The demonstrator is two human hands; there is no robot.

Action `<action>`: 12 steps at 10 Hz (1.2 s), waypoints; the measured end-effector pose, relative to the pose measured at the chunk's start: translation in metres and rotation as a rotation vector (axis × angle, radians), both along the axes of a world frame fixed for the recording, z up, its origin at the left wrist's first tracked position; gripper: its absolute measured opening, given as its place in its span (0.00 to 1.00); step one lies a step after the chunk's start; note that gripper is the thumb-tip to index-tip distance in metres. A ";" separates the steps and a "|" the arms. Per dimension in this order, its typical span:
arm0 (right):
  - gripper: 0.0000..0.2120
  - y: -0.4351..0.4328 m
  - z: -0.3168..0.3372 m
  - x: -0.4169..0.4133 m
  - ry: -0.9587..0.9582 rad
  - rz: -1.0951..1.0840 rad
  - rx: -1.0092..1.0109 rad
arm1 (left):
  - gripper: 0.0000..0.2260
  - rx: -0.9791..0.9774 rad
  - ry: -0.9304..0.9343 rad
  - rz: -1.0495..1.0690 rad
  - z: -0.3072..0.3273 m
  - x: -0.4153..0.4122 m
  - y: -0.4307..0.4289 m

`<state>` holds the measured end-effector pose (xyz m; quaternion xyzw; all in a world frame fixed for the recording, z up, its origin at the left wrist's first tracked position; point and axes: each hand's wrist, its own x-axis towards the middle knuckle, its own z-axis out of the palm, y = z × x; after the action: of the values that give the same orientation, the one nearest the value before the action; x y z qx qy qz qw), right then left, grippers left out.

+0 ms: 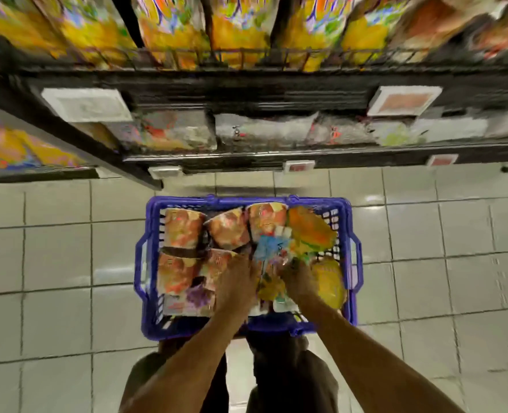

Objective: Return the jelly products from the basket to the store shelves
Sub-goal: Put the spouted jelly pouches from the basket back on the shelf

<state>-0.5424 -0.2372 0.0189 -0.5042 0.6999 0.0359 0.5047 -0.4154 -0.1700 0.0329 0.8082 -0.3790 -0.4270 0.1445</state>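
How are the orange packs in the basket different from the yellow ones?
The orange packs fill the left and back of the blue basket; the yellow packs sit along its right side. There are several orange packs and fewer yellow packs. Both kinds lie inside it.

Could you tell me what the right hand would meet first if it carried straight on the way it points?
Most likely the orange-yellow bag just beyond the right hand in the blue basket; blur hides whether they already touch.
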 end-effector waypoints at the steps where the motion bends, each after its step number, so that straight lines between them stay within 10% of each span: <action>1: 0.17 -0.001 0.001 -0.001 -0.003 -0.028 0.055 | 0.08 0.031 -0.097 0.057 -0.005 -0.007 -0.012; 5: 0.07 -0.014 0.138 -0.009 -0.286 -0.262 0.056 | 0.06 -0.099 0.419 0.387 0.117 0.041 -0.017; 8: 0.14 -0.051 0.372 0.043 -0.578 -0.504 -0.113 | 0.09 -0.322 0.697 0.791 0.376 0.091 -0.068; 12: 0.11 -0.093 0.650 0.072 -1.010 -0.371 -0.477 | 0.19 -0.832 0.386 0.288 0.698 0.151 -0.082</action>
<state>-0.4709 -0.3299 0.6693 -0.4277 0.4378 -0.4560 0.6461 -0.2641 -0.2522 0.7308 0.6321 -0.3681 -0.3567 0.5811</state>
